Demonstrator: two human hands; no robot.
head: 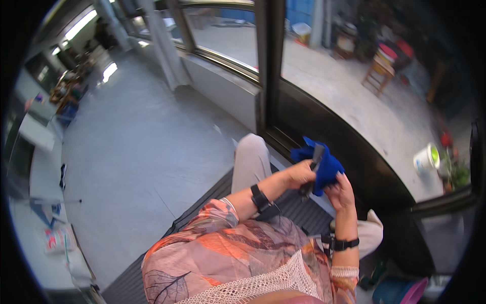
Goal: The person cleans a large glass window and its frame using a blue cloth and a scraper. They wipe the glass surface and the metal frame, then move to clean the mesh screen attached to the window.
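My left hand is closed around a dark-handled tool with a flat grey blade; its exact kind cannot be made out. The blade points away from me, over a bright blue cloth. At the cloth's lower right edge, my right hand pinches the fabric between thumb and fingers. The cloth hangs bunched between both hands, above the gap between my knees. A small dark part shows below my left hand, partly hidden by it.
I sit on a dark ribbed mat beside a dark-framed glass door. Outside it are a wooden stool and a white bucket. A blue tub is near my right side. A grey curtain hangs ahead.
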